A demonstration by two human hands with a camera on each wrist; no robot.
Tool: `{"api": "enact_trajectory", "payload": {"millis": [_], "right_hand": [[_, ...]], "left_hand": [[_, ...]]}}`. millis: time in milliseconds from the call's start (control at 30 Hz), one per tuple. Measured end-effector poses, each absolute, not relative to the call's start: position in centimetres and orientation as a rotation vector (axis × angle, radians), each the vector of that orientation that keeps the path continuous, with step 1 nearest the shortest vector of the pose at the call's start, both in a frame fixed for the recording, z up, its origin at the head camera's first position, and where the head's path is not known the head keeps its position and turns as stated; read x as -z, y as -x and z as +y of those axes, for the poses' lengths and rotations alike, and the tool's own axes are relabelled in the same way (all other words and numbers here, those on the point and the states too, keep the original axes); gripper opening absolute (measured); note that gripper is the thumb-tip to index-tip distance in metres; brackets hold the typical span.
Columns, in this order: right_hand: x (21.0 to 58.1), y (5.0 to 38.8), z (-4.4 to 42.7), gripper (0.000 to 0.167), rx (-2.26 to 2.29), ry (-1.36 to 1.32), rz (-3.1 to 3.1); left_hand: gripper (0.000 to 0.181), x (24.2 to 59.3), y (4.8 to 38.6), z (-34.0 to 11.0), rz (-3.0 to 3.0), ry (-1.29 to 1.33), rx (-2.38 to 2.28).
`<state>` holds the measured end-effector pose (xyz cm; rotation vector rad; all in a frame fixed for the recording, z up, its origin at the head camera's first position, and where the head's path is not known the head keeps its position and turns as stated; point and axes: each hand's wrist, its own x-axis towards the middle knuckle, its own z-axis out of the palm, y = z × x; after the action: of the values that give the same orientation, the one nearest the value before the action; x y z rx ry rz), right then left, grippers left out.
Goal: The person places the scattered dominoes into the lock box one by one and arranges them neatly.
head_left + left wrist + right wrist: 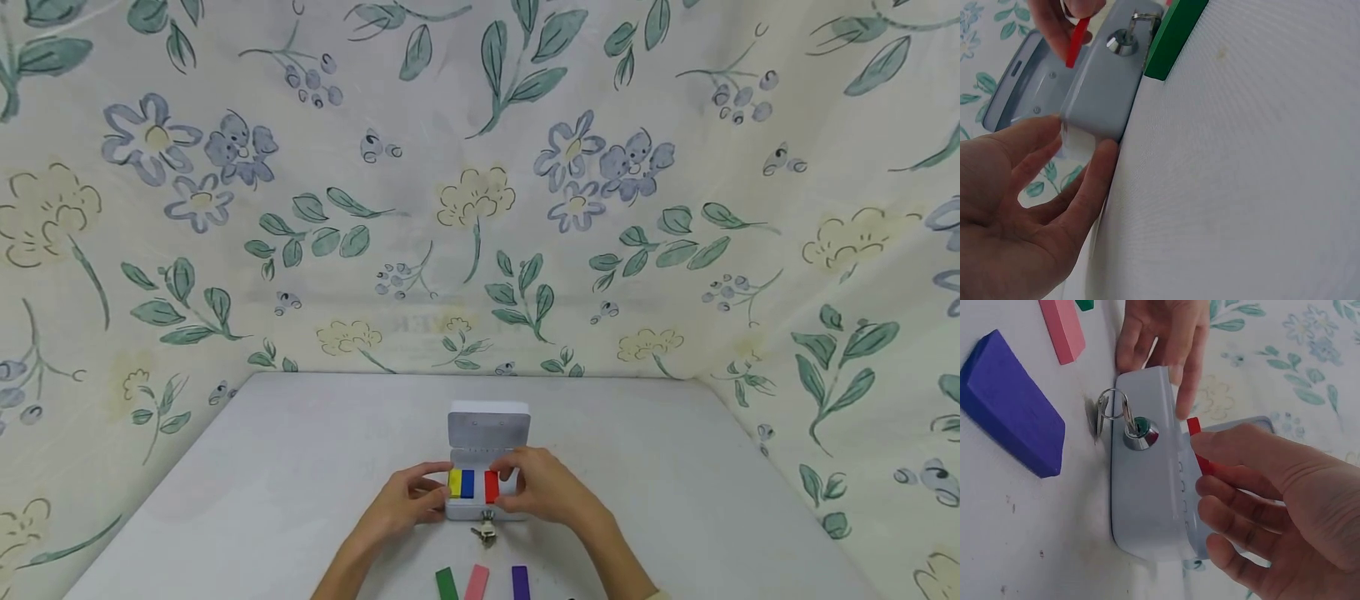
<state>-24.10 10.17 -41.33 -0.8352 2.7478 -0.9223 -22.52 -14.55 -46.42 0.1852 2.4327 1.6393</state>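
A small grey metal box [467, 510] stands with its lid [488, 430] raised and keys [487, 532] hanging at its front lock. Inside, a yellow block [455, 483] and a blue block [467, 484] lie side by side at the left. My right hand [551, 490] pinches a red block [491, 487] between thumb and finger, over the box's opening. In the left wrist view the red block [1077, 42] shows above the box's edge. My left hand [405, 502] rests its fingertips on the box's left end, fingers loosely bent.
Green [446, 583], pink [477, 582] and purple [521, 582] blocks lie on the white table [337, 450] in front of the box, near the lower edge of the head view. Behind the table hangs a flowered cloth [480, 300].
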Motion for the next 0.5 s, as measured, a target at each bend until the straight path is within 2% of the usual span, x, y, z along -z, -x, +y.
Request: {"api": "enact_trajectory", "payload": {"millis": [500], "right_hand": [[42.4, 24.3, 10.1, 0.034, 0.895, 0.828, 2.786]], "left_hand": [[0.048, 46.3, 22.2, -14.5, 2.426, -0.228, -1.643]]}}
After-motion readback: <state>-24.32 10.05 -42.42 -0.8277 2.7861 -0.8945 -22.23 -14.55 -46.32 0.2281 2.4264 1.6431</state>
